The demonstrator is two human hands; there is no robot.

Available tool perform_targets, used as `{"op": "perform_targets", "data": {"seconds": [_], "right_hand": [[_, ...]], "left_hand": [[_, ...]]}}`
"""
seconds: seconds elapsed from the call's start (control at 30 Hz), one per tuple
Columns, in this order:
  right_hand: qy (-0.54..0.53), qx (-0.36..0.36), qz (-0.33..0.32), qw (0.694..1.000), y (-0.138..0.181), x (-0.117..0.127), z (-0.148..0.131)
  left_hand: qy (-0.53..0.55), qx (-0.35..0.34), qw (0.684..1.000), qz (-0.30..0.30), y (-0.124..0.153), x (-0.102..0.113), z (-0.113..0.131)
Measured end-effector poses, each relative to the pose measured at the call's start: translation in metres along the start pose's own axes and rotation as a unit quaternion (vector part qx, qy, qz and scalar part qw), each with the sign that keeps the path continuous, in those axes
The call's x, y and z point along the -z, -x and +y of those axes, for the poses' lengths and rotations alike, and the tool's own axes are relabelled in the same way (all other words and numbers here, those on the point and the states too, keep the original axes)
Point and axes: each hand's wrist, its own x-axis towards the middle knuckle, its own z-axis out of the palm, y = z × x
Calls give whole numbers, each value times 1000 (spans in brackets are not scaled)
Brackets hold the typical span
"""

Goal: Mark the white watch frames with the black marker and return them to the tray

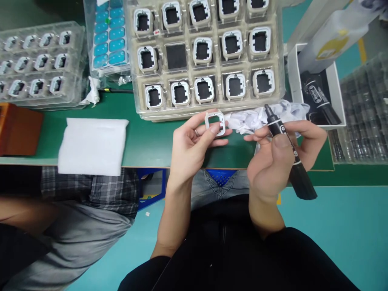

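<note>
White plastic frame (216,121) is pinched between thumb and fingertips of my left hand (189,149), right hand (269,165) is clenched round a black marker (286,147) with its tip up near the frame, tray (169,114) of more frames just past my fingertips

left hand (190,147) pinches, right hand (277,159) grips, held close together.

Glossy plastic frame (216,122), matt marker (287,151)
</note>
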Motion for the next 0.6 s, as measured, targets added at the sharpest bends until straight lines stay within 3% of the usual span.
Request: {"op": "perform_targets", "data": {"seconds": [0.6], "right_hand": [[31, -13, -43, 999, 1, 7, -9]], "left_hand": [[76, 72, 994, -8, 3, 1, 15]]}}
